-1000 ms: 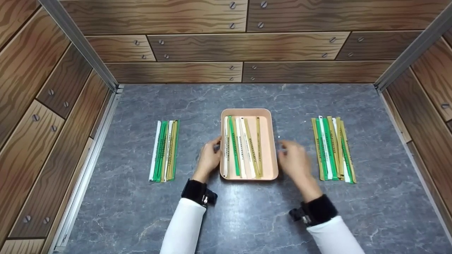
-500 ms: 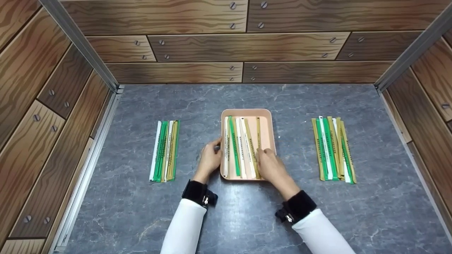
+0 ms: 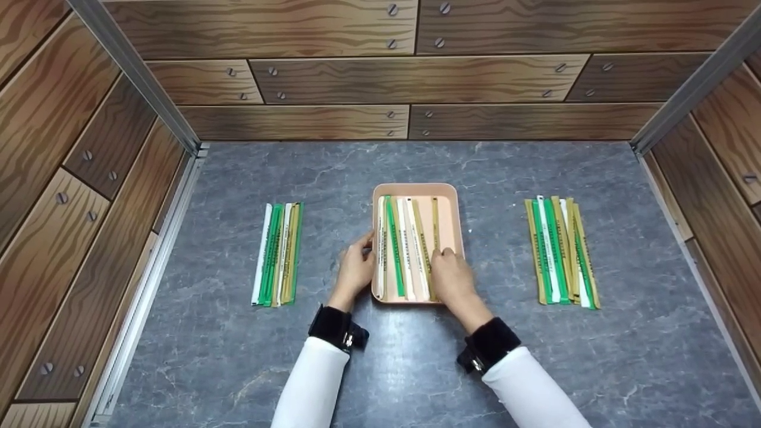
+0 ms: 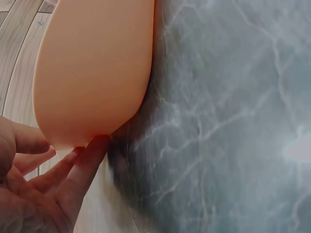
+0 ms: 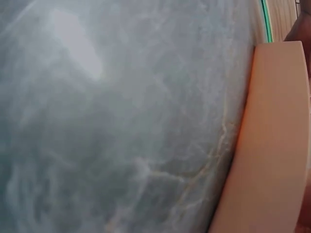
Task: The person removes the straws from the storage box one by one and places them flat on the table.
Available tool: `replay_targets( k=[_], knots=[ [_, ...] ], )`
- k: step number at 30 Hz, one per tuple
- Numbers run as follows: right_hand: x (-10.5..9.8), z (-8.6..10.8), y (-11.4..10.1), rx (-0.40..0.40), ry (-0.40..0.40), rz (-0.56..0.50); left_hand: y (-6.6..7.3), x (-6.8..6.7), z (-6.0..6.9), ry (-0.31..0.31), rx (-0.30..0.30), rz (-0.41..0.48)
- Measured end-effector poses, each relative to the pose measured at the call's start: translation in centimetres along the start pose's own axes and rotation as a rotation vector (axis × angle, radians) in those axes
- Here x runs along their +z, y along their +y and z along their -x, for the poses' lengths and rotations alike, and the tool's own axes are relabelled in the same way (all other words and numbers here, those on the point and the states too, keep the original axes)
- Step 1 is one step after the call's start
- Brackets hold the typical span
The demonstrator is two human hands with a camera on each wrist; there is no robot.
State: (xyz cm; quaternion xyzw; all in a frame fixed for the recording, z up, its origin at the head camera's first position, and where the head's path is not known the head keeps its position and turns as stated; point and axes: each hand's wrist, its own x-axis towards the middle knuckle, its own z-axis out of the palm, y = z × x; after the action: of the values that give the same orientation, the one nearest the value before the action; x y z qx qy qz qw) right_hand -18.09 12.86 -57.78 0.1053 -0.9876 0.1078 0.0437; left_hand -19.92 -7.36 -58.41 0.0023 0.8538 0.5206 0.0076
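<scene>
A peach tray point(image 3: 449, 191) holds white, green and gold paper-wrapped sticks lying lengthwise. My left hand point(image 3: 355, 268) touches the tray's left side from outside. In the left wrist view, the extended fingers of that hand point(image 4: 53, 179) rest against the tray's outer wall point(image 4: 97, 73). Over the tray's right half, my right hand point(image 3: 455, 279) pinches the rightmost gold stick point(image 3: 435, 223) with curled fingers, and its lower part is hidden under the hand. The right wrist view shows mostly the tray's outer wall point(image 5: 274, 131).
A row of white, green and gold sticks point(image 3: 276, 255) lies left of the tray on the grey marbled table point(image 3: 392, 368). A second, wider group point(image 3: 559, 249) lies to the right. Wood-patterned panels point(image 3: 416, 77) and metal rails enclose the table.
My right hand has come in from beside the tray's right edge to the rightmost gold stick, then shifted slightly left. My left hand has stayed almost still at the tray.
</scene>
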Motion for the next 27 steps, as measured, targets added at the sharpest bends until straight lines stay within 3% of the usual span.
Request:
replay_targets(
  k=[5, 13, 19, 23, 27],
  knots=[
    [0.2, 0.1, 0.0, -0.007, 0.032, 0.019, 0.0, 0.0, 0.5, -0.006, 0.004, -0.007],
    [0.1, 0.1, 0.0, 0.008, 0.009, 0.004, -0.1, -0.2, 1.3, -0.027, 0.032, -0.026],
    [-0.1, -0.1, 0.2, 0.024, 0.011, -0.039, -0.4, -0.3, 1.3, -0.030, 0.043, 0.026],
    [-0.3, -0.2, 0.5, 0.035, 0.025, -0.133, -0.5, -0.3, 1.2, -0.032, 0.037, 0.047],
    [-1.1, -0.2, 0.7, 0.112, -0.037, -0.313, -0.4, -0.3, 1.1, -0.030, 0.030, 0.049]
  ],
)
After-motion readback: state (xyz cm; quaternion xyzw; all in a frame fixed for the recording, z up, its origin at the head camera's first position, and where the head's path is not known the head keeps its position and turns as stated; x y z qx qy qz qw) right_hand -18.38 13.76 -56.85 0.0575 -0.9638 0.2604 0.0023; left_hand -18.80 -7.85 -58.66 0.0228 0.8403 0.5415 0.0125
